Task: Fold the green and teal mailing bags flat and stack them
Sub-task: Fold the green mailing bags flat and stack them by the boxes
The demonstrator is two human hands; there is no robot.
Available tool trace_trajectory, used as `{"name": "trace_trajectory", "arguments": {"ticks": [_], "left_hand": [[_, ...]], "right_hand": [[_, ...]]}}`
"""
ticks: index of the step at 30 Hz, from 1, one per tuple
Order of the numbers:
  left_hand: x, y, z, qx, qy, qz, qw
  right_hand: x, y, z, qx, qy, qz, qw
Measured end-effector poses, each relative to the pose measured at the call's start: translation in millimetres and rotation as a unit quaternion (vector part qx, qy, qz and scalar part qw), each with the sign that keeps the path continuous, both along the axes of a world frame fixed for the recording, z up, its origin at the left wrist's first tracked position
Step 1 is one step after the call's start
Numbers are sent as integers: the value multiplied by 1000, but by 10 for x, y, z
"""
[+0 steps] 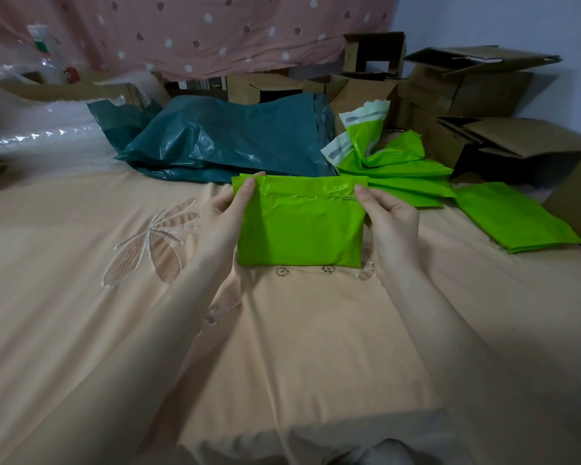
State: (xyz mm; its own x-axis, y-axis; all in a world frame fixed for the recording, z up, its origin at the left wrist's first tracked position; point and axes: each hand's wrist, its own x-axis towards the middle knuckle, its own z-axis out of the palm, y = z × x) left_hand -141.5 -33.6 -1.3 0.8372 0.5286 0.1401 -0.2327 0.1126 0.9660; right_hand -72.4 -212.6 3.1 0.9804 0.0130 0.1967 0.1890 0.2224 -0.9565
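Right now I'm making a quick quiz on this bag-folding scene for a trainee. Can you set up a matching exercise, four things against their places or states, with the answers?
Things:
1. folded green bag
2. teal bags
3. flat green bag
4. cardboard boxes

Places or states:
A. lying alone on the bedsheet at far right
B. stacked along the wall at the back right
C. gripped at its upper corners by the left hand and the right hand
D. crumpled in a loose heap at the back centre

Pairs: 1-C, 2-D, 3-A, 4-B
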Motion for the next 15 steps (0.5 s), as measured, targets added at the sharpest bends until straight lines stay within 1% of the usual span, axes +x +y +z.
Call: {"name": "trace_trajectory", "arguments": {"ticks": [5, 7, 9, 11, 13, 15], "left_hand": [[-5, 4, 24, 0, 9, 25, 1000], [-1, 5, 12, -1, 10, 29, 1000], [4, 21, -20, 12, 4, 32, 999], [15, 35, -62, 23, 9, 43, 999], [33, 40, -109, 28, 30, 60, 997], [56, 42, -166, 35, 60, 70, 995]], "right_hand": [[13, 15, 14, -4, -25, -31, 999], [7, 5, 25, -21, -42, -37, 998], [11, -28, 18, -59, -67, -37, 995], [28, -69, -25, -123, -81, -49, 988], [61, -108, -90, -176, -71, -68, 979], [86, -134, -154, -199, -50, -78, 976]]}}
